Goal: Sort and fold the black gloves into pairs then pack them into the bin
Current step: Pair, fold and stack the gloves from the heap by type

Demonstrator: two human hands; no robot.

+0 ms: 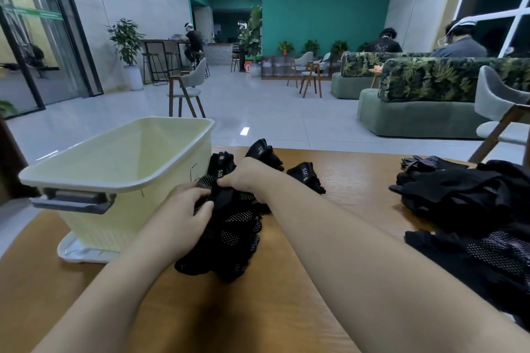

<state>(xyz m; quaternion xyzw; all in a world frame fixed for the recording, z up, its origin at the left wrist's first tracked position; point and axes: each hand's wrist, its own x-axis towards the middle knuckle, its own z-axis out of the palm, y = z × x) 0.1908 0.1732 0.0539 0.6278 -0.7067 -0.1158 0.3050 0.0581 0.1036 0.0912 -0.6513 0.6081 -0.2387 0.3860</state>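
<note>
Black knit gloves (229, 232), dotted on the palms, lay stacked at table (329, 281) centre, directly before the person. Left hand (183, 218), at 9 o'clock of the stack, had fingers curled over its upper edge, gripping it. Right hand (246, 178), at 12 o'clock, pinched the cuff band between thumb and curled fingers. Judged soft, limp and light; dotted faces likely grippy; best taken at the firmer cuff, the fingers left to trail. Loose pile (470, 209) of unsorted gloves sat at 3 o'clock, well apart. Bin (120, 178), pale yellow plastic with grey handle, stood at 10 o'clock, just beside the left hand, resting on a white lid (77, 252); no gloves showed inside it, though its floor was hidden. Folded bundles (305, 176) with white lettering lay at 12 to 1 o'clock, beyond the hands, unpacked.
</note>
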